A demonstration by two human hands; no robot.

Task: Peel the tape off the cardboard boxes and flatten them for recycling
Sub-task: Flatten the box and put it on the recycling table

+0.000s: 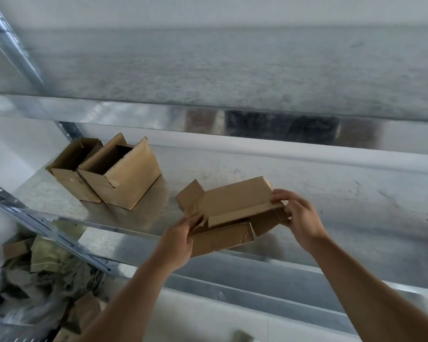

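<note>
Lower left, under the shelf: pile (42, 262) of crumpled brown card and dull green wrapping, blurred.

Shelf (331, 193): galvanised steel, mottled grey, shiny front lip.

On its left part, two corrugated boxes stand upright, touching side by side: small box (69, 169), then big box (126, 176), both with top flaps raised and dark, open interiors.

Left hand (178, 240) grips the near-left corner of the flat box (232, 208), fingers curled round the edge. This box is half collapsed, flaps splayed and edges creased, lying at the shelf's front edge.

Right hand (299, 215) clasps its right end.
</note>
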